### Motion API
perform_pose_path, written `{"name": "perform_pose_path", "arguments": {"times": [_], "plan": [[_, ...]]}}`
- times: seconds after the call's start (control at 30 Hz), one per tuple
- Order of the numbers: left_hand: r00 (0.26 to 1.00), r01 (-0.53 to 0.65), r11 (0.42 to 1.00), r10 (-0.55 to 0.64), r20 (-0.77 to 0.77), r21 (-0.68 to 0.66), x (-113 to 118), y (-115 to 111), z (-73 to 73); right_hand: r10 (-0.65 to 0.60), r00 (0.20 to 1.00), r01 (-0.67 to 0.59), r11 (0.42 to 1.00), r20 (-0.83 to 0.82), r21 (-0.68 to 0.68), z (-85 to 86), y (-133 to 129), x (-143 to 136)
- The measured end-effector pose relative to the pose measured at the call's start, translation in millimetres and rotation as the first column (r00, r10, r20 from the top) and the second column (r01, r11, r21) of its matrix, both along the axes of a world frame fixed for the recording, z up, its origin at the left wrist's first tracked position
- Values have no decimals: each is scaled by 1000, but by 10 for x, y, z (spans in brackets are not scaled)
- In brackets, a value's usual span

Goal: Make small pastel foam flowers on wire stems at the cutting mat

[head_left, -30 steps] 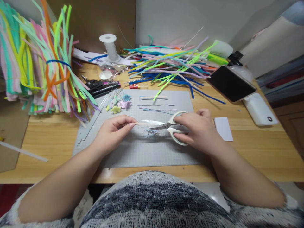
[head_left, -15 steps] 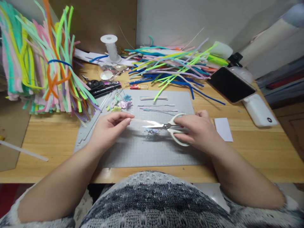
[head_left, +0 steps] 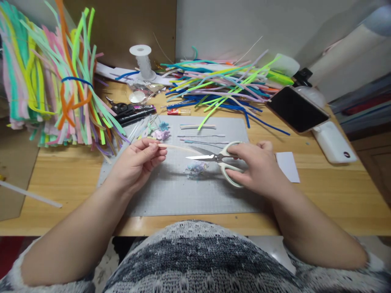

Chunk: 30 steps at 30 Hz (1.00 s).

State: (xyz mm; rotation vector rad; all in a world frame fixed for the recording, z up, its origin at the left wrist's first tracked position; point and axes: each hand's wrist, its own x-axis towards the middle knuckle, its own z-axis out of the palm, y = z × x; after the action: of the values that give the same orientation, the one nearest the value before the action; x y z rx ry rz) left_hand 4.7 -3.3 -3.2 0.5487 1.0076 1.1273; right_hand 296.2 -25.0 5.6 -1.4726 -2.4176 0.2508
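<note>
Over the grey cutting mat (head_left: 171,199), my left hand (head_left: 139,158) pinches one end of a pale pipe cleaner (head_left: 175,147). Its far end reaches the blades of the scissors (head_left: 210,158). My right hand (head_left: 256,165) grips the scissors by their white handles, with the blades a little apart. Below the blades lies a small heap of blue and lilac fuzz trimmings (head_left: 196,169). Short trimmed pipe cleaner pieces (head_left: 201,135) lie in rows behind the scissors. Small pastel pipe cleaner flowers (head_left: 161,132) sit beyond my left hand.
A tied bundle of pipe cleaners (head_left: 73,81) stands at left; a loose pile (head_left: 220,81) lies at the back. A white spool (head_left: 142,61), black pens (head_left: 134,116), a phone (head_left: 297,109) and a white card (head_left: 287,167) are also on the wooden table (head_left: 330,195).
My left hand has moved slightly left and turned, showing more of its fingers. The scissor blades have opened wider around the pipe cleaner's far end.
</note>
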Motion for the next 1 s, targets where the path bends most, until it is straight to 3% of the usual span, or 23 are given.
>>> {"name": "perform_pose_path", "arguments": {"times": [0.53,1.0], "plan": [[999,-15,999,16,33,-31,11,7,0,3,1000,-2,999,24,-50,-22,12,17],[996,-18,997,25,83,-75,14,10,5,-17,996,7,994,-90,-111,-14,-12,-15]]}}
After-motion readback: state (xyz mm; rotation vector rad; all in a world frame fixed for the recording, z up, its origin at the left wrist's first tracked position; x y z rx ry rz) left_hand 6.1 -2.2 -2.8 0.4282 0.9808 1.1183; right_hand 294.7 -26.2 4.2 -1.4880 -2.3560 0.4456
